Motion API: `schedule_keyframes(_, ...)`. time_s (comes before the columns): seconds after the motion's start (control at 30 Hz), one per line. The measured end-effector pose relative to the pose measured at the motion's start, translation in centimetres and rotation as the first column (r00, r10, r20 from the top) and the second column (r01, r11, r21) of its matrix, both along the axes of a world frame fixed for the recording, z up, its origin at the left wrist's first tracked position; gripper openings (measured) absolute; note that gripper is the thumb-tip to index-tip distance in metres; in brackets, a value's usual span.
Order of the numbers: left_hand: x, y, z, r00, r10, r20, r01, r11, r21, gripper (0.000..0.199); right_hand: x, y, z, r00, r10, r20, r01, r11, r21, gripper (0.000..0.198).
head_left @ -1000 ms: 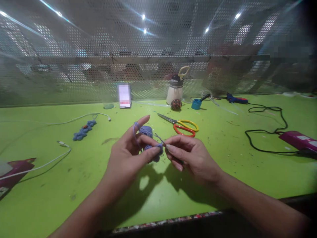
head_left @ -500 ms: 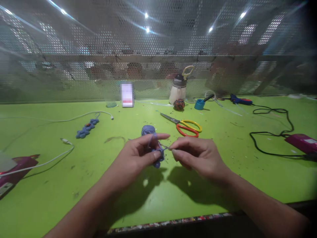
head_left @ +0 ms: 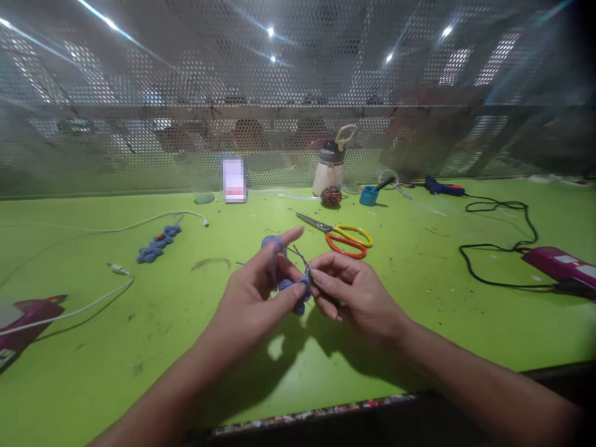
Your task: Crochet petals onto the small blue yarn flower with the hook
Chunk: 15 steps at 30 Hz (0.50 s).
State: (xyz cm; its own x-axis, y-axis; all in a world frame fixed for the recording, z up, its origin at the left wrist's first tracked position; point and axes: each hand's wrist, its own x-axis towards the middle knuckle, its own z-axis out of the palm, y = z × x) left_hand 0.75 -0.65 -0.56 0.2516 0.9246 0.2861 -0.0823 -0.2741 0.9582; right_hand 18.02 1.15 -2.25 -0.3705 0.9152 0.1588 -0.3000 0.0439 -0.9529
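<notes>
My left hand [head_left: 254, 298] pinches a small blue-purple crochet piece [head_left: 300, 292] between thumb and fingers. A strand of the same yarn [head_left: 274, 261] loops over its raised index finger. My right hand [head_left: 351, 288] is closed around a crochet hook [head_left: 300, 256], whose thin dark shaft points up and left at the piece; most of its handle is hidden in the palm. Both hands meet at the work, fingertips almost touching. Behind my left hand lies a yarn ball [head_left: 270, 240], partly covered by the fingers.
Scissors [head_left: 344, 239] with red and yellow handles lie beyond my right hand. A finished-looking crochet strip [head_left: 158, 244] rests at left. Farther back are a phone [head_left: 234, 180], a bottle [head_left: 329, 169], a dark yarn ball [head_left: 331, 196] and a glue gun [head_left: 444, 187]. Power strips [head_left: 559, 264] and cables flank the table.
My right hand has moved left, up against the crochet piece, and the hook now points upward past it. My left index finger is raised higher. The view has shifted slightly.
</notes>
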Motion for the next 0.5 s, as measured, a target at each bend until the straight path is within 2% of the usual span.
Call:
schedule_keyframes(0.07,-0.2,0.0,0.5,0.979,-0.049,0.197,0.094,0.97,-0.226,0.056,0.0,-0.2,0.0,0.999,-0.038,0.037,0.034,0.995,0.096,0.013)
schedule_keyframes(0.13,-0.7,0.0,1.1,0.949,-0.045,0.312,0.154,0.93,-0.332,0.055,0.4,-0.2,0.2,0.984,-0.115,0.14,0.076,0.964,0.257,0.007)
schedule_keyframes(0.2,-1.2,0.0,1.5,0.92,-0.048,0.389,0.2,0.911,-0.361,0.055,1.0,-0.1,0.5,0.941,-0.238,0.239,0.098,0.871,0.481,0.003)
schedule_keyframes(0.27,-1.7,0.1,1.6,0.902,-0.046,0.428,0.219,0.906,-0.363,0.053,1.6,0.0,1.0,0.9,-0.339,0.273,0.068,0.729,0.681,0.008)
schedule_keyframes(0.3,-1.8,0.2,1.6,0.9,-0.037,0.434,0.214,0.905,-0.367,0.05,1.9,0.1,1.1,0.893,-0.358,0.273,0.046,0.677,0.735,0.01)
schedule_keyframes(0.33,-1.9,0.3,1.5,0.904,-0.028,0.426,0.203,0.906,-0.371,0.048,2.1,0.1,1.3,0.895,-0.352,0.273,0.03,0.66,0.75,0.011)
schedule_keyframes(0.37,-2.0,0.4,1.3,0.916,-0.02,0.402,0.185,0.908,-0.376,0.045,2.2,0.1,1.4,0.905,-0.322,0.278,0.018,0.683,0.73,0.011)
schedule_keyframes(0.4,-1.9,0.5,1.1,0.933,-0.023,0.358,0.167,0.912,-0.375,0.042,2.2,0.1,1.5,0.92,-0.27,0.283,0.01,0.74,0.673,0.009)
schedule_keyframes(0.47,-1.7,0.7,0.7,0.97,-0.073,0.231,0.154,0.923,-0.352,0.034,2.1,0.0,1.4,0.953,-0.129,0.274,-0.018,0.879,0.477,0.004)
schedule_keyframes(0.5,-1.6,0.8,0.5,0.979,-0.115,0.169,0.167,0.927,-0.336,0.031,2.0,0.0,1.3,0.966,-0.065,0.251,-0.035,0.927,0.374,0.003)
